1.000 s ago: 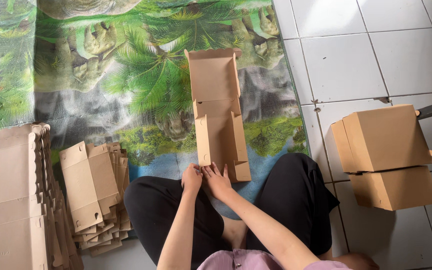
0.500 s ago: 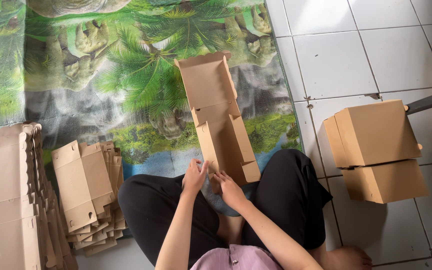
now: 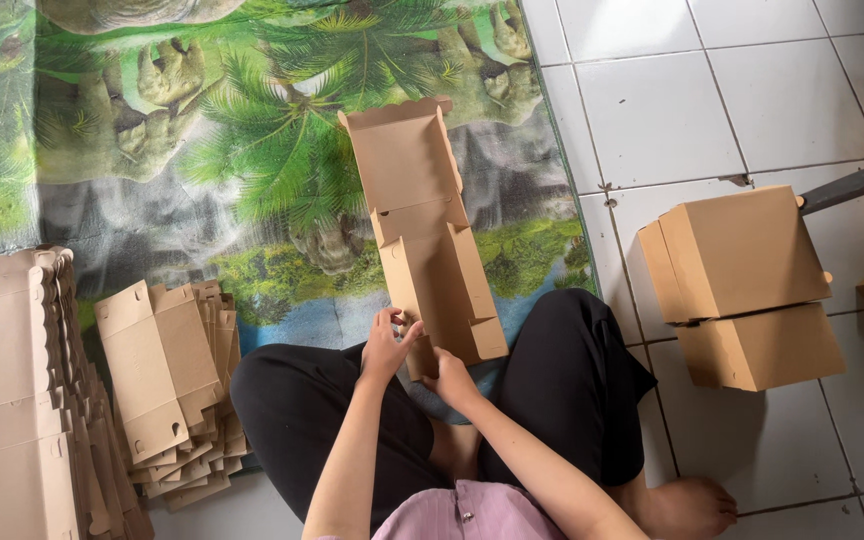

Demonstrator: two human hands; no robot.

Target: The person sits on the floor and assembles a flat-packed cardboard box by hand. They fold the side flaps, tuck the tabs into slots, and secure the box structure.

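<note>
- Head view, looking down at a person seated cross-legged on a jungle-print mat [image 3: 252,170].
- Half-folded cardboard box [image 3: 427,235] lies open on the mat in front of the knees, lid flap pointing away, near end at the lap.
- Left hand [image 3: 387,345] pinches the box's near left wall, fingers curled on the edge.
- Right hand [image 3: 449,378] is closed on the near end panel, just beside the left hand.
- Stack of flat box blanks [image 3: 167,385] sits to the left, taller pile of flat cardboard [image 3: 12,400] at the far left.
- Two finished closed boxes [image 3: 742,285] stacked on the white tile floor [image 3: 672,110], right of the knee.
</note>
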